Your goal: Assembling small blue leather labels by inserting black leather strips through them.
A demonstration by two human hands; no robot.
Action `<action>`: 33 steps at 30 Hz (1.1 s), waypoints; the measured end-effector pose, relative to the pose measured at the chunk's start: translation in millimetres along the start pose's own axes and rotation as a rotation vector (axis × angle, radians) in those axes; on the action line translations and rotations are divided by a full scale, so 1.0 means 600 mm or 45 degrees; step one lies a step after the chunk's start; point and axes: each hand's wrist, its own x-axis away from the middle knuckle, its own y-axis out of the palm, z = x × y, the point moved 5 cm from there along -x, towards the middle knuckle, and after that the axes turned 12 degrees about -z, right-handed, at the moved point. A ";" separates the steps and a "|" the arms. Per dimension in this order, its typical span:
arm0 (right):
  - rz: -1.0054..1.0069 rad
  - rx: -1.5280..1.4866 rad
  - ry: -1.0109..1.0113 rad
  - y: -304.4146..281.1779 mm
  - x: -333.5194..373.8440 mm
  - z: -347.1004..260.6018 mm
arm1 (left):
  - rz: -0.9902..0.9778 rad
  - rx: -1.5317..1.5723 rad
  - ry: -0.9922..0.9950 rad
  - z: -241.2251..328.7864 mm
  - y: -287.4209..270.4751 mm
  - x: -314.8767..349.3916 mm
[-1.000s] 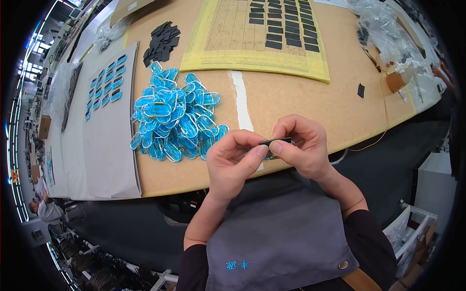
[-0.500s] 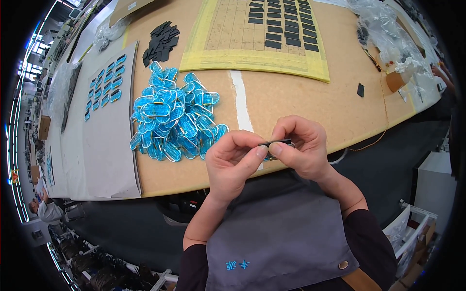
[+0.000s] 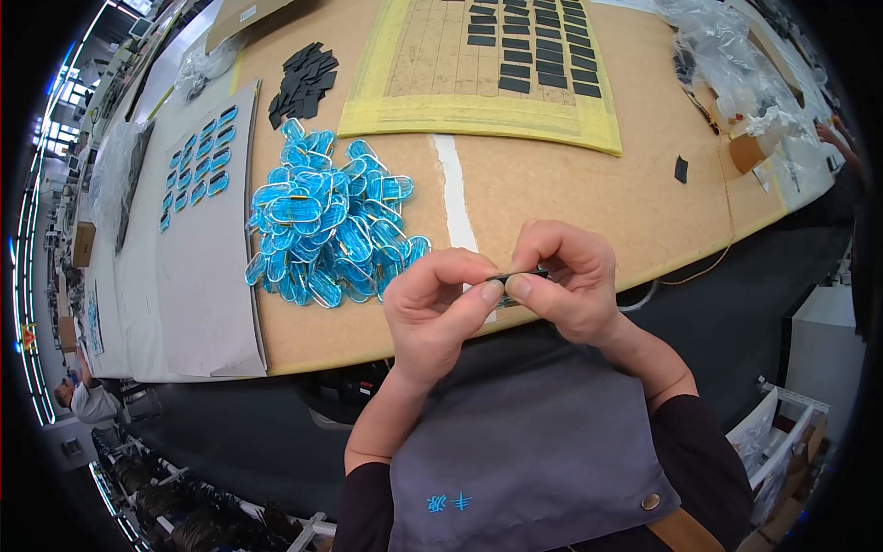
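Near the table's front edge, my left hand (image 3: pixel 430 313) and my right hand (image 3: pixel 578 287) meet, thumbs and forefingers pinching a small black strip (image 3: pixel 526 274) between them. A bit of something bluish with a pale rim shows just under the strip; the fingers hide most of it. Left of my hands lies a heap of blue oval pieces (image 3: pixel 317 225) with pale rims, loosely piled. Beyond the heap is a loose stack of black strips (image 3: pixel 303 83).
A grey board (image 3: pixel 207 276) at left bears rows of blue ovals with black middles. At the back, a yellow-edged board (image 3: pixel 478 136) carries rows of black strips. One strip (image 3: pixel 681 169) lies alone at right, near crumpled clear plastic (image 3: pixel 736 64). A person sits far left.
Both hands keep their pinch and have shifted very slightly left. The black strip looks tilted a little flatter between the fingertips. The piles look unchanged.
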 end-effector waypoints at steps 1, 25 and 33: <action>-0.004 -0.030 0.013 0.000 0.000 0.001 | -0.033 -0.034 0.022 0.002 -0.001 -0.001; 0.056 -0.276 0.161 0.002 0.008 0.007 | 0.061 -0.227 -0.071 0.001 -0.001 -0.002; -0.289 0.280 0.388 -0.014 -0.006 -0.011 | -0.133 -0.524 -0.263 -0.002 -0.019 -0.001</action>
